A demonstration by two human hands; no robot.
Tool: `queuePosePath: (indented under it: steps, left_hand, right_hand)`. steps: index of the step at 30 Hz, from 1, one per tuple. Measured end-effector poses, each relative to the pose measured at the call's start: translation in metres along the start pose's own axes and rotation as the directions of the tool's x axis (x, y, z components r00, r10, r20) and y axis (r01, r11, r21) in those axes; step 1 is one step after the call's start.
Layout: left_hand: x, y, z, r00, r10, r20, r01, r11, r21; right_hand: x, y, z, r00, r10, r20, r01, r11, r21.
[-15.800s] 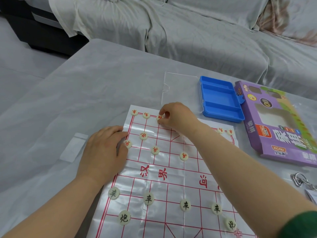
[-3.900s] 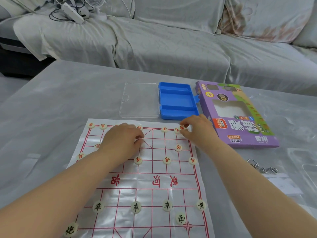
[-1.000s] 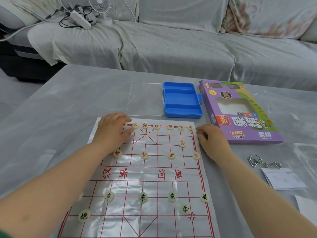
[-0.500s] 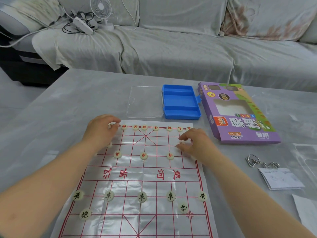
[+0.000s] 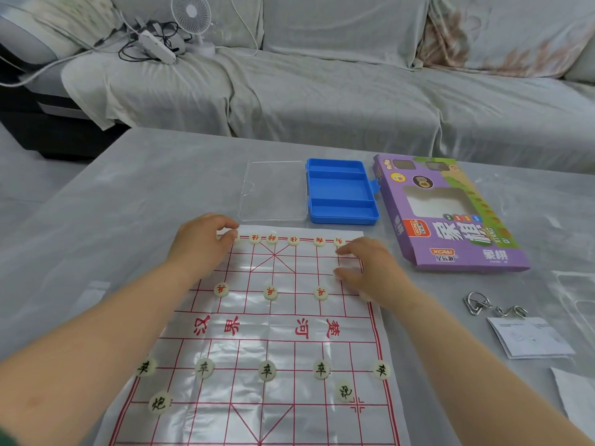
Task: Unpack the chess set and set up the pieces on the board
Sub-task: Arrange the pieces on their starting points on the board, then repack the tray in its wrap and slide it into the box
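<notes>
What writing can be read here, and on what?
"XCPAI", "象棋": purple box
"楚河", "汉界": board, upside down
"卒", "炮": black pieces
"兵": red pieces
Far-row pieces, leaflet: too small to read

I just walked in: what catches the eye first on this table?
A red-lined board fills the near middle of the table, dotted with round pale pieces. The left hand and right hand both reach to its far rows. Behind it lie an open blue case and, further right, a purple box.
</notes>
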State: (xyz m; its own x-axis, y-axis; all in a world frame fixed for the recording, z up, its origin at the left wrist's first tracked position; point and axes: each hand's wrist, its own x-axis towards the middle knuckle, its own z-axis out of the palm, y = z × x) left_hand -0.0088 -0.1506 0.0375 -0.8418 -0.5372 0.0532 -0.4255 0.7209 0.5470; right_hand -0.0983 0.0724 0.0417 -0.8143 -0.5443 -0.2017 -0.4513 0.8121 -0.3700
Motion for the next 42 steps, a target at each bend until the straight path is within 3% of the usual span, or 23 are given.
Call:
queuePosePath:
  steps: [5, 12, 16, 19, 25, 30, 34, 36, 39, 42]
  left_hand:
    - [0.014, 0.011, 0.004, 1.000, -0.020, -0.016, 0.020, 0.999, -0.026]
    - [0.062, 0.012, 0.018, 0.981, -0.171, 0.096, 0.162, 0.983, 0.091]
    - [0.081, 0.019, 0.027, 0.965, -0.251, 0.070, 0.239, 0.960, 0.145]
    - [0.091, 0.020, 0.029, 0.952, -0.303, 0.048, 0.283, 0.929, 0.239]
    - [0.109, 0.018, 0.029, 0.939, -0.326, 0.112, 0.303, 0.935, 0.184]
    - [0.114, 0.018, 0.027, 0.895, -0.431, 0.116, 0.427, 0.902, 0.058]
    - [0.107, 0.026, 0.032, 0.874, -0.477, 0.095, 0.483, 0.826, -0.290]
    - [0.101, 0.035, 0.038, 0.880, -0.469, 0.075, 0.436, 0.735, -0.519]
    - [0.093, 0.043, 0.038, 0.871, -0.473, 0.132, 0.422, 0.584, -0.693]
    - [0.088, 0.048, 0.034, 0.848, -0.480, 0.226, 0.445, 0.410, -0.797]
  right_hand:
    - [0.014, 0.011, -0.008, 0.979, 0.082, -0.188, -0.067, 0.994, 0.083]
    - [0.051, 0.018, -0.019, 0.952, 0.261, -0.161, -0.202, 0.929, 0.309]
    - [0.067, 0.024, -0.020, 0.932, 0.342, -0.122, -0.269, 0.876, 0.400]
    - [0.077, 0.028, -0.019, 0.905, 0.390, -0.172, -0.301, 0.870, 0.390]
    - [0.092, 0.034, -0.014, 0.844, 0.473, -0.253, -0.315, 0.818, 0.482]
    - [0.103, 0.040, -0.016, 0.807, 0.539, -0.242, -0.416, 0.809, 0.415]
    - [0.105, 0.041, -0.020, 0.803, 0.546, -0.236, -0.454, 0.819, 0.350]
    - [0.103, 0.040, -0.019, 0.809, 0.532, -0.248, -0.449, 0.833, 0.322]
    - [0.100, 0.040, -0.017, 0.822, 0.503, -0.268, -0.420, 0.853, 0.311]
    - [0.099, 0.045, -0.016, 0.787, 0.548, -0.284, -0.384, 0.795, 0.470]
